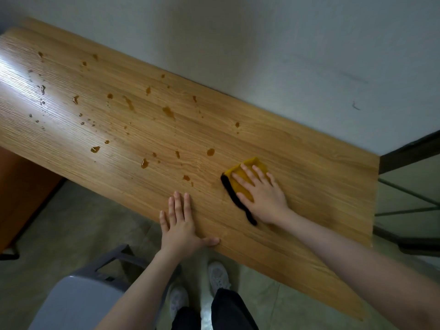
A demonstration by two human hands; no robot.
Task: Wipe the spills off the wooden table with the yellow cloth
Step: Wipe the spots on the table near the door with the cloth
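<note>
We press our right hand flat on the yellow cloth, fingers straight and spread, so the load goes down through the whole pad. The cloth lies under those fingers, its dark edge showing beside the thumb. Our left hand lies open at the wooden table's near edge, likely as a brace. The spills remain leftward; nearby wood looks dry, though glare makes that uncertain.

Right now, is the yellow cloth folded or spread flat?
Folded, it seems: the yellow cloth is a compact pad under the flat right hand, its dark edge doubled.
</note>
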